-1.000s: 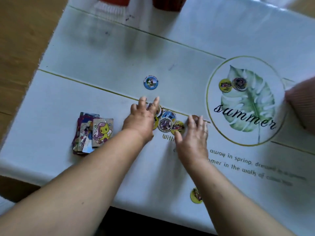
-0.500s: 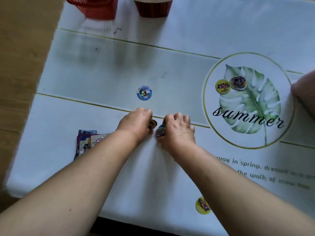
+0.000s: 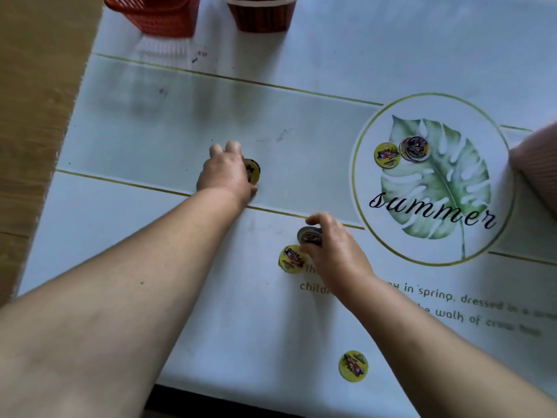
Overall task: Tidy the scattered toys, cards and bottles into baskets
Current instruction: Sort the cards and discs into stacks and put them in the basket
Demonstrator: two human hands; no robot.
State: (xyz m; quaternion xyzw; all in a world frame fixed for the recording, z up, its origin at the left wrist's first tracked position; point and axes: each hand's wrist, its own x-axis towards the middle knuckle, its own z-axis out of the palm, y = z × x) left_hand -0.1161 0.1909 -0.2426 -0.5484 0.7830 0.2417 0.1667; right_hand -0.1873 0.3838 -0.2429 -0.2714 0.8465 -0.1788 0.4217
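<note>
Round cards in both hands.
I see left hand (image 3: 224,176) fingers gripping a yellow card (image 3: 253,173), right hand (image 3: 337,251) fingers pinching a stack (image 3: 309,235); loose card (image 3: 291,259) beside it, red baskets (image 3: 156,16) far across the surface (image 3: 150,236).

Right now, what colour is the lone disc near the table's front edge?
The disc is yellow with a reddish cartoon print, clearest in the head view.

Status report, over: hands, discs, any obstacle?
Left hand grips yellow disc. Right hand pinches disc stack. Loose disc beside it; no obstacle toward red basket.
</note>
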